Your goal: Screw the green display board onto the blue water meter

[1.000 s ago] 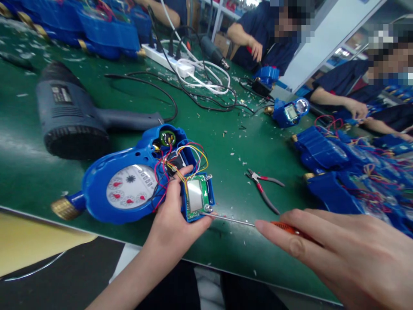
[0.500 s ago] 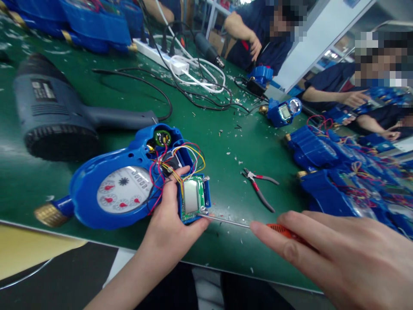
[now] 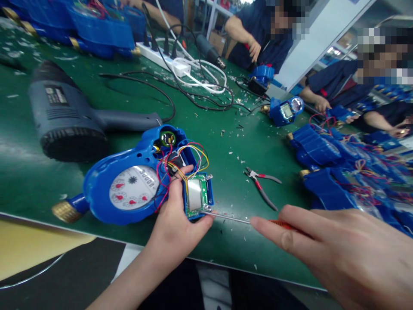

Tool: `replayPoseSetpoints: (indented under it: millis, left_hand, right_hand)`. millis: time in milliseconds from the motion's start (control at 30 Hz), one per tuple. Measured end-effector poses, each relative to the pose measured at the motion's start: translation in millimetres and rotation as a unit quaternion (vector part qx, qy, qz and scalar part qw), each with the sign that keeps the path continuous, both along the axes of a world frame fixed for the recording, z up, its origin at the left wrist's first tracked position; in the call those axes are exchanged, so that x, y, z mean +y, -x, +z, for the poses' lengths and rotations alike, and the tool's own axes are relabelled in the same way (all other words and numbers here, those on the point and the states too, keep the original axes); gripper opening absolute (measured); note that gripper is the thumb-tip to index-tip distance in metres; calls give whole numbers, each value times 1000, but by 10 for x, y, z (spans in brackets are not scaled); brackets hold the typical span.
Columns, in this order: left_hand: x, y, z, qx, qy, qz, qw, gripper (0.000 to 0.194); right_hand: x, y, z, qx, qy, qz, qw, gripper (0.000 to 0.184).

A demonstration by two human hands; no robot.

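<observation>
An opened blue water meter (image 3: 129, 185) with a white dial lies on the green table (image 3: 226, 146). Coloured wires run from it to a small green circuit board with a grey display (image 3: 196, 194). My left hand (image 3: 176, 224) grips that board module, thumb on its lower corner, fingers on its left side. My right hand (image 3: 338, 254) is closed on an orange-handled screwdriver (image 3: 238, 218). Its thin metal tip rests at a screw on the board's lower right corner.
A dark heat gun (image 3: 71, 116) lies left of the meter. Small pliers (image 3: 263, 186) lie to the right. Cables and a power strip (image 3: 167, 58) cross the far table. Piles of blue meters (image 3: 338, 172) sit right and far left. Other people work at the far side.
The view has shifted slightly. My hands, the board and the screwdriver keep the same hold, with the tip still at the lower corner screw.
</observation>
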State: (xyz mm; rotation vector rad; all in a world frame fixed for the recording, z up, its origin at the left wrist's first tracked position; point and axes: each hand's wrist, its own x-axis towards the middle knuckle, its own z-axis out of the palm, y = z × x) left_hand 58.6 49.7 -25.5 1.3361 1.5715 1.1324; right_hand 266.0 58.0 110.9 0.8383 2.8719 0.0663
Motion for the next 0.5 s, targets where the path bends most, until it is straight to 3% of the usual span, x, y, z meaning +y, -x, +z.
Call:
replayPoseSetpoints:
  millis: [233,500]
  left_hand:
    - [1,-10,-5,16,-7,3,1000,78]
    - [2,1,-12,27,5,10,1000,76]
  right_hand:
    - [-32,22,35,-45,-68,21,996,41]
    - [13,-14,52,-7,-31,16,999,47]
